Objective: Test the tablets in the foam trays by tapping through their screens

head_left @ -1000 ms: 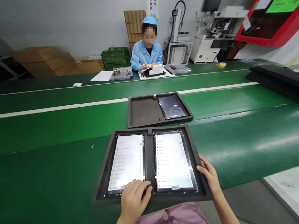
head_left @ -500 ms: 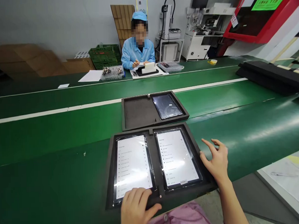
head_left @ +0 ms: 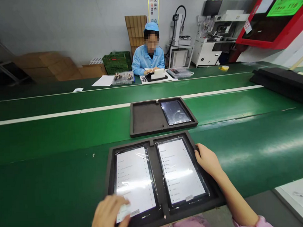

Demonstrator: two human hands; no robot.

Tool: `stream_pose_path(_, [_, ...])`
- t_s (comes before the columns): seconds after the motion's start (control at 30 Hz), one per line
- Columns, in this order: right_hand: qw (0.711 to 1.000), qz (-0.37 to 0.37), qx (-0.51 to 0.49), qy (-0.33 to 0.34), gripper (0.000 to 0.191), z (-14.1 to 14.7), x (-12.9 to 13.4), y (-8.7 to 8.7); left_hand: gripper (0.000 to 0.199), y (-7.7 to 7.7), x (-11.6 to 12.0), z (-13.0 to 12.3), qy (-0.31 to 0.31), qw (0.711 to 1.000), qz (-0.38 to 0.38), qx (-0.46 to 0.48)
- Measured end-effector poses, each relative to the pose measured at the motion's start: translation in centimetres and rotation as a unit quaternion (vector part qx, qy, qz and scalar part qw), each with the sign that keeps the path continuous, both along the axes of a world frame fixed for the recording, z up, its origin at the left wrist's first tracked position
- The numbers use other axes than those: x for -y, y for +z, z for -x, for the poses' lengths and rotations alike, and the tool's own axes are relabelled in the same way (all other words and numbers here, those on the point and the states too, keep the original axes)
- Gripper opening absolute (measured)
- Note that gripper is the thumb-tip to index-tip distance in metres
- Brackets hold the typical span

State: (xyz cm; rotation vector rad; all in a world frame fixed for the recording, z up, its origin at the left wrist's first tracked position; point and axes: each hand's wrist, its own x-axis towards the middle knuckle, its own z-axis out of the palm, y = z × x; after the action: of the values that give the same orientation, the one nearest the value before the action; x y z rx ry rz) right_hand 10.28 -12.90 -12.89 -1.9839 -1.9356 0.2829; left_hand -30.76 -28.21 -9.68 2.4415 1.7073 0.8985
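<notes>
Our left hand (head_left: 109, 214) hangs half-open over the near left corner of the tray (head_left: 159, 179), with no visible hold; whether it touches the left tablet (head_left: 134, 180), we cannot tell. That tablet lies ahead and rightward of the hand, in the tray's left bay, long axis running away from us. Our right hand (head_left: 207, 159), farther from it, is closed around the tray's right rim.

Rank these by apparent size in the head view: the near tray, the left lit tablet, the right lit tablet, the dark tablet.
1. Near tray
2. Left lit tablet and right lit tablet: too alike to rank, the left one partly covered by the left hand
3. Dark tablet, though it lies farther away
</notes>
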Motion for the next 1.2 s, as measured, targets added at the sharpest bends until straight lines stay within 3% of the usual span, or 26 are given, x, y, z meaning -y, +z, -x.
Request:
stream_pose_path(0.03, [1.0, -0.003, 0.002, -0.005, 0.03, 0.3, -0.1, 0.3, 0.038, 0.5, -1.2, 0.7, 0.084, 0.996, 0.015, -0.004])
stream_pose_path(0.1, [0.999, -0.031, -0.01, -0.011, 0.035, 1.1, 0.3, 0.5, 0.053, 0.8, -3.6, 2.0, 0.251, 0.964, 0.089, 0.015])
stream_pose_path(0.17, [0.995, -0.1, -0.011, 0.018, 0.039, 2.1, 1.6, 0.7, 0.073, 0.2, -5.3, 3.1, 0.322, 0.924, 0.185, 0.089])
stream_pose_path(0.23, [0.974, -0.193, 0.012, 0.116, 0.042, 3.4, 3.4, 1.1, 0.084, -1.0, -6.1, 3.9, 0.316, 0.902, 0.245, 0.162])
stream_pose_path(0.3, [0.929, -0.248, 0.038, 0.274, 0.046, 5.2, 5.0, 1.5, 0.087, -2.0, -6.1, 4.3, 0.297, 0.901, 0.254, 0.189])
stream_pose_path(0.37, [0.878, -0.242, 0.061, 0.408, 0.05, 6.9, 6.1, 1.9, 0.086, -2.5, -6.0, 4.3, 0.283, 0.913, 0.243, 0.167])
stream_pose_path(0.43, [0.858, -0.205, 0.076, 0.465, 0.052, 7.8, 6.3, 2.3, 0.085, -2.5, -6.0, 4.1, 0.265, 0.93, 0.228, 0.118])
stream_pose_path(0.53, [0.868, -0.158, 0.051, 0.469, 0.041, 6.9, 5.6, 2.9, 0.096, -2.1, -6.3, 3.7, 0.248, 0.945, 0.2, 0.066])
stream_pose_path(0.63, [0.878, -0.172, -0.055, 0.444, 0.05, 4.5, 4.6, 3.3, 0.114, -1.6, -5.9, 3.4, 0.251, 0.937, 0.203, 0.129])
stream_pose_path(0.7, [0.889, -0.23, -0.142, 0.369, 0.061, 3.3, 4.3, 3.2, 0.108, -1.4, -4.9, 3.0, 0.266, 0.919, 0.214, 0.2])
stream_pose_path(0.77, [0.905, -0.248, -0.181, 0.296, 0.067, 2.9, 4.4, 3.0, 0.096, -1.2, -3.4, 2.2, 0.304, 0.902, 0.225, 0.21])
stream_pose_path(0.83, [0.919, -0.206, -0.157, 0.296, 0.067, 3.4, 4.7, 2.7, 0.095, -1.0, -2.0, 1.2, 0.342, 0.898, 0.226, 0.158])
stream_pose_path(0.9, [0.919, -0.162, -0.103, 0.346, 0.06, 4.2, 5.2, 2.7, 0.092, -0.8, -1.2, 0.4, 0.357, 0.9, 0.217, 0.127])
stream_pose_path(1.07, [0.9, -0.179, -0.008, 0.397, 0.039, 5.6, 6.0, 3.1, 0.074, 0.2, -1.9, 0.0, 0.396, 0.868, 0.254, 0.16])
stream_pose_path(1.2, [0.906, -0.178, 0.009, 0.385, 0.035, 5.7, 6.1, 3.3, 0.076, 0.2, -2.3, 0.3, 0.379, 0.88, 0.249, 0.143])
